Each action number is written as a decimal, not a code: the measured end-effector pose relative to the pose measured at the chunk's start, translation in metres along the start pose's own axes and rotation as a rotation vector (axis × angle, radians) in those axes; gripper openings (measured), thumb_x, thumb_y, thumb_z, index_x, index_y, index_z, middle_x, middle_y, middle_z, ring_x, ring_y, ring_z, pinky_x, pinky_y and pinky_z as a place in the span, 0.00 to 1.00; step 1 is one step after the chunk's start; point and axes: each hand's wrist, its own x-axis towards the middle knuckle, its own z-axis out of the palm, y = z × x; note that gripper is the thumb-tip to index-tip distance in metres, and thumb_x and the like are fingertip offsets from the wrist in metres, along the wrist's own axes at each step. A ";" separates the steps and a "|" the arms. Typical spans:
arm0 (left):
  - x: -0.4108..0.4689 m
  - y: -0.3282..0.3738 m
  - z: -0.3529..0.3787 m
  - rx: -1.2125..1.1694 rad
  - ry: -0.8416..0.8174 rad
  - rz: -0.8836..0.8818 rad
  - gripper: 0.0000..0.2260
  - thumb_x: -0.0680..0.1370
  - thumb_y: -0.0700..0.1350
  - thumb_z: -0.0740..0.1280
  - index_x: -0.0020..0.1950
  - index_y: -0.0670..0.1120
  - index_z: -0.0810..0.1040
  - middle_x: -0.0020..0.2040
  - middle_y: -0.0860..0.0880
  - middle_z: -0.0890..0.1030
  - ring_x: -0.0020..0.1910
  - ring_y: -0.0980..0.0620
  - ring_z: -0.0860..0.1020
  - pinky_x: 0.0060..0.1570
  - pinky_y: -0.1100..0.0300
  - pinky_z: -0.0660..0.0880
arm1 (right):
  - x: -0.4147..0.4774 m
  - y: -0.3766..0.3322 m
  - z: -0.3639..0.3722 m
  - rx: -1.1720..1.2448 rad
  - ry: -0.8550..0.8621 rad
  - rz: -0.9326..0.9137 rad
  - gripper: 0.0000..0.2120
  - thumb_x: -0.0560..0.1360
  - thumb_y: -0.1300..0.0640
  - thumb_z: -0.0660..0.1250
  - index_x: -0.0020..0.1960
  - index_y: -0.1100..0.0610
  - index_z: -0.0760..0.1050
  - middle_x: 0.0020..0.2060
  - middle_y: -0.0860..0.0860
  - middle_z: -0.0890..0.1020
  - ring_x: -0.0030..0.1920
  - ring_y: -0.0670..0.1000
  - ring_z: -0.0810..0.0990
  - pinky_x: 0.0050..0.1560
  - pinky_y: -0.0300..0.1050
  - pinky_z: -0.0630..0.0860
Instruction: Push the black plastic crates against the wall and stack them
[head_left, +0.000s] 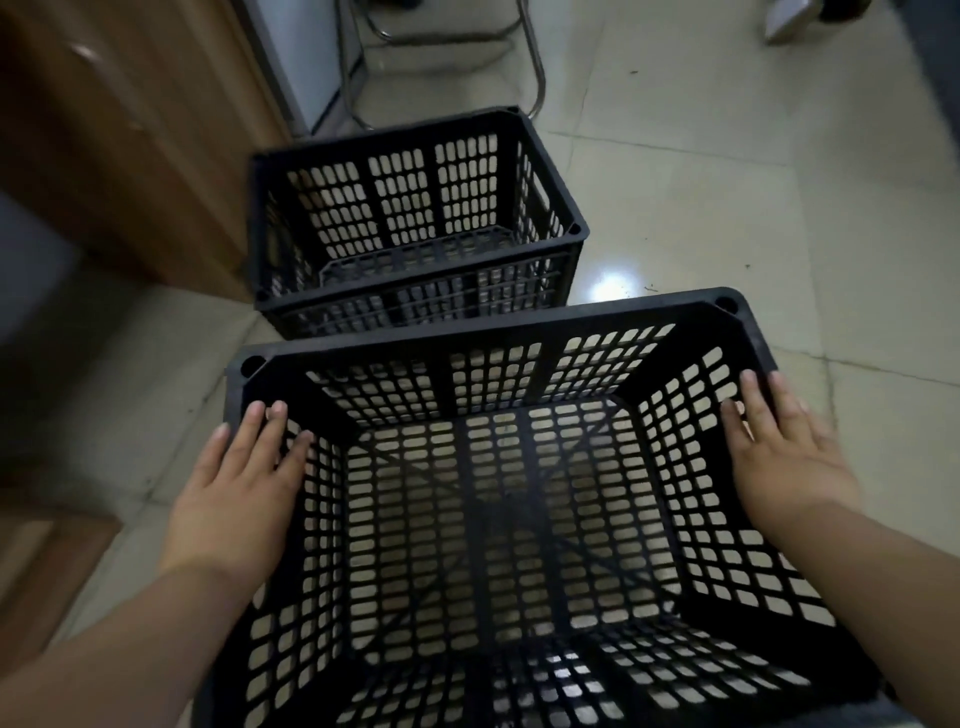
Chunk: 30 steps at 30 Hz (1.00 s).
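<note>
**Two black crates in a line on the tiled floor**

My near crate (498, 499) sits open side up right below me, its long axis running left to right across my view, one long wall facing the far crate (415, 218). That second crate stands just beyond it on the floor, also upright, long axis roughly parallel, its left end close beside a wooden cabinet (119, 135); I cannot tell whether they touch.

My left hand (239, 483) lies flat on the near crate's left rim, fingers straight, not curled around anything. My right hand (784, 457) rests the same way on the right rim, grip open.

The near crate's closest wall is cut off by the bottom edge. The gap between the two crates is hidden by the near rim.

The floor (727, 218) is glossy pale tile with a light glare. Chrome chair legs (535, 67) stand behind the far crate.
</note>
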 end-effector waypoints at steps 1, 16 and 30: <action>-0.023 -0.010 -0.004 -0.002 0.002 -0.018 0.33 0.78 0.44 0.54 0.71 0.49 0.31 0.69 0.46 0.28 0.64 0.48 0.19 0.51 0.55 0.12 | -0.017 -0.003 -0.006 -0.008 0.017 -0.021 0.33 0.76 0.65 0.48 0.74 0.58 0.33 0.64 0.57 0.22 0.53 0.57 0.15 0.74 0.53 0.37; -0.338 -0.164 0.009 -0.069 0.055 -0.185 0.34 0.52 0.33 0.78 0.59 0.41 0.79 0.65 0.38 0.75 0.65 0.43 0.70 0.72 0.57 0.35 | -0.244 -0.100 -0.055 -0.102 0.141 -0.341 0.34 0.76 0.64 0.51 0.73 0.62 0.33 0.64 0.57 0.23 0.54 0.57 0.16 0.74 0.54 0.39; -0.734 -0.292 0.061 -0.102 -0.060 -0.680 0.31 0.78 0.40 0.53 0.72 0.49 0.35 0.69 0.46 0.28 0.68 0.51 0.28 0.49 0.56 0.13 | -0.558 -0.291 -0.069 -0.227 0.436 -0.701 0.29 0.79 0.59 0.46 0.75 0.58 0.36 0.67 0.55 0.27 0.72 0.57 0.28 0.75 0.53 0.38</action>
